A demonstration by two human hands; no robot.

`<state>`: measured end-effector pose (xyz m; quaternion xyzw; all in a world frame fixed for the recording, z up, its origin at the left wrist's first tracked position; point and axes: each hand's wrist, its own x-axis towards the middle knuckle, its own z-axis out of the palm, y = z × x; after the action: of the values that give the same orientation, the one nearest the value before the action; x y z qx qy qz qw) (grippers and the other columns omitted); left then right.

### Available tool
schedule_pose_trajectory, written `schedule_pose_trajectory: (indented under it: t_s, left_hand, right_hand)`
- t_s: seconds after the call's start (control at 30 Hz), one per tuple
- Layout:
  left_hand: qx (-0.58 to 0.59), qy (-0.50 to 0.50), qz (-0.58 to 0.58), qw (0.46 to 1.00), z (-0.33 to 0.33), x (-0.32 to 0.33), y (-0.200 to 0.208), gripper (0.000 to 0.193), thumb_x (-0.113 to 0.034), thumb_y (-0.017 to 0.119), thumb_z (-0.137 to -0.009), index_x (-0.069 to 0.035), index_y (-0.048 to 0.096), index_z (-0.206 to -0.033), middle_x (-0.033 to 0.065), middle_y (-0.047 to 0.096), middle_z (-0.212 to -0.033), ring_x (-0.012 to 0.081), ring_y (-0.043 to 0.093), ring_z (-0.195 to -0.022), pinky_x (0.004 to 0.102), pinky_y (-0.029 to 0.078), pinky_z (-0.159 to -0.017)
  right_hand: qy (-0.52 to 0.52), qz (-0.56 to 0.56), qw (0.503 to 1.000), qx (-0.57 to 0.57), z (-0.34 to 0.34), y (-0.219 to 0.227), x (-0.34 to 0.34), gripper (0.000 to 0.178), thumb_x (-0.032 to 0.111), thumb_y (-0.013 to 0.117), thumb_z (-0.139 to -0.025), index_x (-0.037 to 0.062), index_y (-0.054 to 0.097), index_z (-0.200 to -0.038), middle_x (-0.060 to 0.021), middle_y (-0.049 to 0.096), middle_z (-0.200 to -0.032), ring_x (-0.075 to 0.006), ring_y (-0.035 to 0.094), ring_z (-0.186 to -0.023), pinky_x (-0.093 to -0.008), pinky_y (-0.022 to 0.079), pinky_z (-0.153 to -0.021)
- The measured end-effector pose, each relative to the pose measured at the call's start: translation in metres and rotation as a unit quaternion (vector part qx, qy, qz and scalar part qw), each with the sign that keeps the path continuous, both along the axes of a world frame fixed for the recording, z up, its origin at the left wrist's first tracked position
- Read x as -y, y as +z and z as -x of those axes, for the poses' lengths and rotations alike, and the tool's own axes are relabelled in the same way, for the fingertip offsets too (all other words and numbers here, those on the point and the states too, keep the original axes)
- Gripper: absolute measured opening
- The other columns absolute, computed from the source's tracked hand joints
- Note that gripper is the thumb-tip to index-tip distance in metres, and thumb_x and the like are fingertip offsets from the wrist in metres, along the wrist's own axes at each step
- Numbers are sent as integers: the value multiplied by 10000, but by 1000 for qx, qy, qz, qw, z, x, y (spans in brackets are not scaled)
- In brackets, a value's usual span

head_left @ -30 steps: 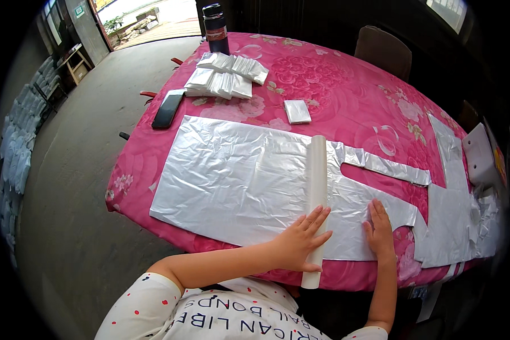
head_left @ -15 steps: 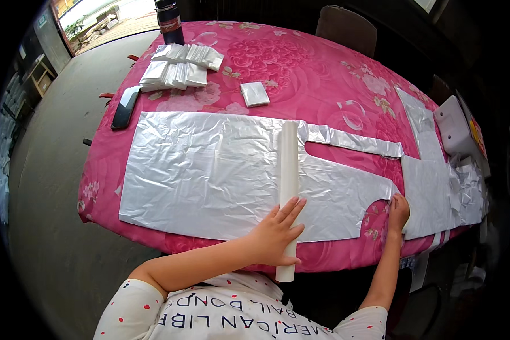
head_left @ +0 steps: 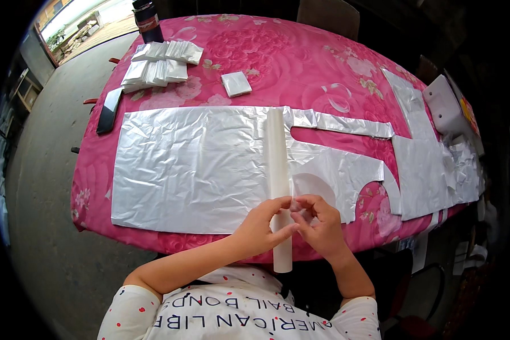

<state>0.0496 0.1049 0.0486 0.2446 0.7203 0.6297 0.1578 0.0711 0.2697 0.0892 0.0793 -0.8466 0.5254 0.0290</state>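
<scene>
Pinching the near end of a long white roll [head_left: 279, 181], left hand [head_left: 260, 226] and right hand [head_left: 318, 224] meet at 6 o'clock, fingers closed on it. Roll lies across a flat silver plastic bag [head_left: 192, 167] on the pink floral counter [head_left: 300, 62]. Folded bags [head_left: 158, 65] at 11 o'clock.

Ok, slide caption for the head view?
Both hands, left hand and right hand, pinch the plastic sheet beside a white roll.
</scene>
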Motion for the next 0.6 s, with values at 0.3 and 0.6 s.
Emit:
schedule_pose_trajectory:
  t_s: [0.3,0.6]
  left_hand:
    - [374,66,-117,918,15,29,-17,222,-114,577,-868,27,579,-1039,89,642,-966,124,621,-821,239,490,-721]
    - [379,64,-134,913,16,23,-18,192,-52,590,-846,35,574,-1016,79,640,-924,113,612,-831,243,490,-747]
  right_hand:
    - [14,-172,975,-142,-6,1,17,486,167,701,-748,0,523,-1169,-152,605,-1038,-243,592,-869,-317,481,-750]
    - [-58,155,962,219,17,-46,-35,597,34,710,-717,-13,450,-1253,-57,603,-892,-78,556,-718,-207,466,-648]
